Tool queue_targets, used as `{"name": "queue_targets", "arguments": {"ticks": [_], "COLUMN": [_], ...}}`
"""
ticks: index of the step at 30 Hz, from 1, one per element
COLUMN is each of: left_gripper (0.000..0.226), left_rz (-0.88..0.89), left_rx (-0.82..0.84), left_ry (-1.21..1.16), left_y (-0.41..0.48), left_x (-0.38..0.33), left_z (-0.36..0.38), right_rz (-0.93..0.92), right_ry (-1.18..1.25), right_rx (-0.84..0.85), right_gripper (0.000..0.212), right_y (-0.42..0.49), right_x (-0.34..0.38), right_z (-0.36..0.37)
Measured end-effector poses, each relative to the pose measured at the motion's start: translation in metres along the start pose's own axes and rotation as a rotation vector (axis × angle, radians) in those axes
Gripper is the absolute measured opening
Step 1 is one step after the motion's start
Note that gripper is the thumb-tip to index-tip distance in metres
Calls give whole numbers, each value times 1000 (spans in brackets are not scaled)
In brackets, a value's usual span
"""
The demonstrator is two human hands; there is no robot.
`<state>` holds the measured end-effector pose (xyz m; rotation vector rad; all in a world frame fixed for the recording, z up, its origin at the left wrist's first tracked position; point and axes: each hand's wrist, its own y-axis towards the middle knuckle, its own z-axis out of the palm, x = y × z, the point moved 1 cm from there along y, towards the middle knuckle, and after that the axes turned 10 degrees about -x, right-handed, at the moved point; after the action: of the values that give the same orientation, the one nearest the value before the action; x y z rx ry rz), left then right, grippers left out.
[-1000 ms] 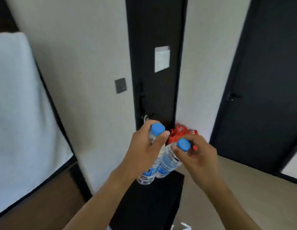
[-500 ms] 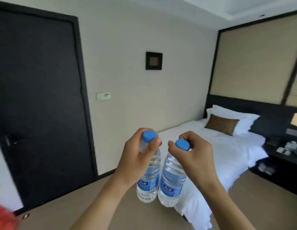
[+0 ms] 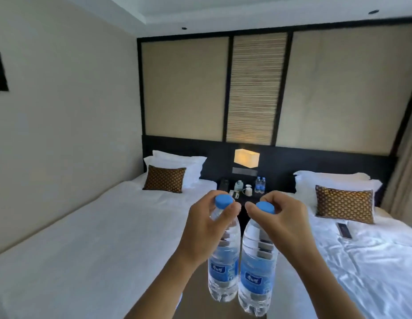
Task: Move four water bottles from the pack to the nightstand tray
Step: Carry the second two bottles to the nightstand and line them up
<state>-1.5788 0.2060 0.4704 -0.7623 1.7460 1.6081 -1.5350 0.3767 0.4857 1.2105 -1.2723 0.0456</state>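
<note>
Blue-capped water bottles are held by their necks, one (image 3: 223,261) in the left hand (image 3: 206,229), one (image 3: 257,268) in the right hand (image 3: 284,223). The carrying step seems underway; next, both must be set on the nightstand (image 3: 243,196) beside two bottles (image 3: 260,184) already there.

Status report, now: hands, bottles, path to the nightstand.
Left hand shut on left bottle, right hand shut on right bottle, both by the necks. Two bottles already on nightstand. Aisle between beds looks clear.
</note>
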Motion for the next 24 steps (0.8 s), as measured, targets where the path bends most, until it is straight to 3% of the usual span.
{"name": "queue_targets", "arguments": {"ticks": [8, 18, 24], "left_gripper": [23, 46, 37], "left_rz": [-5, -105, -207], "left_rx": [164, 157, 257], "left_ry": [-133, -209, -251], "left_y": [246, 505, 660], "left_x": [169, 371, 498], "left_z": [123, 301, 401], "right_rz": [-18, -10, 24], "right_ry": [-173, -192, -175], "right_rx": [-192, -275, -258], "right_gripper": [28, 29, 30], "right_y": [215, 489, 660], "right_x": [-153, -376, -536], "right_z": [73, 162, 208]}}
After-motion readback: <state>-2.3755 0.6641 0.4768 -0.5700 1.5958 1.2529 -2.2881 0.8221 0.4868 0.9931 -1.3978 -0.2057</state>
